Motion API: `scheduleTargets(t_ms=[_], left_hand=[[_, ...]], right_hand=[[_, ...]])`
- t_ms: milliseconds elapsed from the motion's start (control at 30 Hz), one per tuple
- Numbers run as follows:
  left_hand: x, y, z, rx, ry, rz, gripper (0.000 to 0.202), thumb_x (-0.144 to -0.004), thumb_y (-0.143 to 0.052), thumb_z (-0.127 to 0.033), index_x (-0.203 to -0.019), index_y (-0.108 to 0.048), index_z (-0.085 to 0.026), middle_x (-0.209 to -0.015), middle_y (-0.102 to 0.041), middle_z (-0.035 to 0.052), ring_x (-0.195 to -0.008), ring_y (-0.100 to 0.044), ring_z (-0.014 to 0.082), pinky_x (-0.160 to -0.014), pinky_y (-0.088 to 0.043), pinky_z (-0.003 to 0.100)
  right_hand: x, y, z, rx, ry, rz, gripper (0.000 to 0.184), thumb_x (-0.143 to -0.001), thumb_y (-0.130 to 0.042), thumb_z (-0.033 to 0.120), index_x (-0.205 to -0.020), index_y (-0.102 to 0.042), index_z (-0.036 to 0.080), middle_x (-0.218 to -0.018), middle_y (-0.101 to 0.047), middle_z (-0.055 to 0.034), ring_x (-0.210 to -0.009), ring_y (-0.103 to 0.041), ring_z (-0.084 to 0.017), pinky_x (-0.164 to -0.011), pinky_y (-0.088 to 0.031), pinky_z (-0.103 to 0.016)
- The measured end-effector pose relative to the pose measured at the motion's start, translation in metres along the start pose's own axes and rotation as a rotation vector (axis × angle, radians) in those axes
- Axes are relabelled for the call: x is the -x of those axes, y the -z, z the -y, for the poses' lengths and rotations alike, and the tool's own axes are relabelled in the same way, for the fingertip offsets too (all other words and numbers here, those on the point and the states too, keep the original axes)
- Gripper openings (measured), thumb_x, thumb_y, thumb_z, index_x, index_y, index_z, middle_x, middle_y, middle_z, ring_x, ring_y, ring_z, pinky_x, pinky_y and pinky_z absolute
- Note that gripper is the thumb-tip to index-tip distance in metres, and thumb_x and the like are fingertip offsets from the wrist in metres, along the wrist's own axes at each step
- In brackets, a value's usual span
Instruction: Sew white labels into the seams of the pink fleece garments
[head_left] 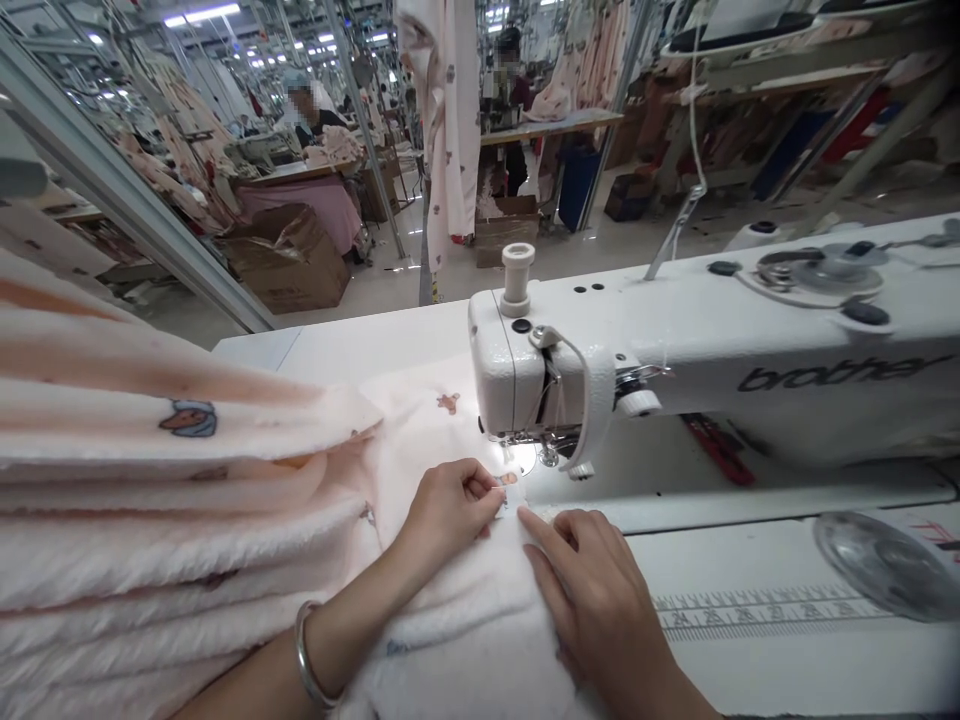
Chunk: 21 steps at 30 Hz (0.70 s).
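Pale pink plush fabric [457,590] with small printed animals lies under both hands, just in front of the needle area of a white sewing machine [517,370]. My left hand [454,505] pinches the edge of a small white label [510,495] between thumb and forefinger. The label rests on the fabric close to the lit presser foot [550,455]. To its right, my right hand [592,580] lies on the fabric, fingers stretched out, the forefinger tip touching the label's lower edge. A silver bangle circles my left wrist.
Folded plush fabric [150,500] is heaped on the left. Red-handled snips [720,450] lie behind the machine's arm opening. A clear round dish [885,565] sits at the right, near a printed ruler scale [757,610]. Cardboard boxes [289,260] and other workers are beyond the table.
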<state>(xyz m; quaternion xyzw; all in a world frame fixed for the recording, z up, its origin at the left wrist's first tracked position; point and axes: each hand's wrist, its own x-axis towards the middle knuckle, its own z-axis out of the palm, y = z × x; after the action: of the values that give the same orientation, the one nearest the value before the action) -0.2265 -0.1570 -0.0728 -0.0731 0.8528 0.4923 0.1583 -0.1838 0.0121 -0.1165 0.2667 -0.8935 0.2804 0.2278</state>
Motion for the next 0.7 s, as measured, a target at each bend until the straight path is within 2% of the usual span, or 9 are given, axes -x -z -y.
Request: scheduleTargets(t_ms=[133,233,300,367,433,500,567,700], left_hand=[[0.001,0.0,-0.001,-0.073,-0.035,-0.005,0.018,-0.081,-0.055,-0.031,-0.07,-0.057,-0.017,-0.055,-0.059,-0.0016,-0.047,-0.057,0.0126,-0.048,-0.043,0.023],[0.011,0.008,-0.005,-0.175,-0.1,-0.06,0.013,-0.079,-0.059,-0.027,-0.086,-0.062,-0.016,-0.077,-0.065,0.0029,-0.064,-0.062,0.0175,-0.064,-0.05,0.03],[0.022,0.016,-0.006,-0.32,-0.229,-0.103,0.024,-0.081,-0.058,-0.022,-0.105,-0.061,-0.018,-0.103,-0.063,0.0078,-0.087,-0.063,0.0231,-0.079,-0.051,0.037],[0.035,0.021,-0.004,-0.507,-0.438,-0.066,0.031,-0.086,-0.051,-0.017,-0.117,-0.056,-0.017,-0.123,-0.055,0.0115,-0.109,-0.057,0.0259,-0.092,-0.049,0.041],[0.043,0.022,0.002,-0.668,-0.675,0.022,0.034,-0.091,-0.047,-0.016,-0.125,-0.051,-0.013,-0.131,-0.051,0.0148,-0.124,-0.048,0.0264,-0.102,-0.045,0.041],[0.046,0.02,0.011,-0.759,-0.833,0.086,0.041,-0.092,-0.047,-0.019,-0.132,-0.043,-0.008,-0.137,-0.048,0.018,-0.132,-0.04,0.0275,-0.108,-0.041,0.042],[0.045,0.018,0.019,-0.82,-0.908,0.11,0.048,-0.093,-0.048,-0.021,-0.137,-0.037,-0.005,-0.141,-0.043,0.0203,-0.136,-0.033,0.029,-0.11,-0.039,0.043],[0.039,0.017,0.027,-0.842,-0.912,0.138,0.051,-0.093,-0.049,-0.022,-0.138,-0.036,-0.004,-0.142,-0.041,0.0224,-0.136,-0.032,0.0299,-0.109,-0.039,0.043]], right_hand=[[0.001,-0.001,0.0,0.012,-0.002,0.014,0.03,-0.088,-0.051,0.01,-0.116,-0.06,0.011,-0.08,-0.046,-0.006,-0.074,-0.042,-0.018,-0.065,-0.038,-0.034],[0.0,-0.001,0.0,0.017,-0.005,0.025,0.03,-0.088,-0.05,0.01,-0.116,-0.06,0.012,-0.08,-0.046,-0.0061,-0.074,-0.042,-0.018,-0.064,-0.038,-0.034],[0.0,0.0,0.001,0.017,-0.008,0.029,0.03,-0.088,-0.05,0.011,-0.117,-0.06,0.013,-0.08,-0.046,-0.0062,-0.074,-0.042,-0.018,-0.065,-0.037,-0.034],[0.0,0.0,0.001,0.016,-0.009,0.029,0.03,-0.088,-0.05,0.011,-0.116,-0.06,0.013,-0.081,-0.046,-0.0062,-0.074,-0.042,-0.019,-0.065,-0.037,-0.034],[0.001,0.0,0.001,0.015,-0.009,0.026,0.029,-0.088,-0.05,0.011,-0.116,-0.06,0.012,-0.08,-0.046,-0.0062,-0.074,-0.042,-0.019,-0.065,-0.037,-0.034],[0.001,0.0,0.001,0.013,-0.009,0.027,0.03,-0.088,-0.049,0.01,-0.116,-0.06,0.011,-0.081,-0.046,-0.0063,-0.074,-0.042,-0.019,-0.065,-0.037,-0.034],[0.001,0.0,0.0,0.013,-0.009,0.032,0.031,-0.088,-0.05,0.01,-0.118,-0.059,0.011,-0.081,-0.046,-0.0063,-0.075,-0.043,-0.019,-0.066,-0.037,-0.034],[0.001,0.0,0.0,0.015,-0.008,0.035,0.031,-0.087,-0.051,0.009,-0.117,-0.06,0.01,-0.08,-0.045,-0.0059,-0.075,-0.042,-0.019,-0.066,-0.037,-0.034]])
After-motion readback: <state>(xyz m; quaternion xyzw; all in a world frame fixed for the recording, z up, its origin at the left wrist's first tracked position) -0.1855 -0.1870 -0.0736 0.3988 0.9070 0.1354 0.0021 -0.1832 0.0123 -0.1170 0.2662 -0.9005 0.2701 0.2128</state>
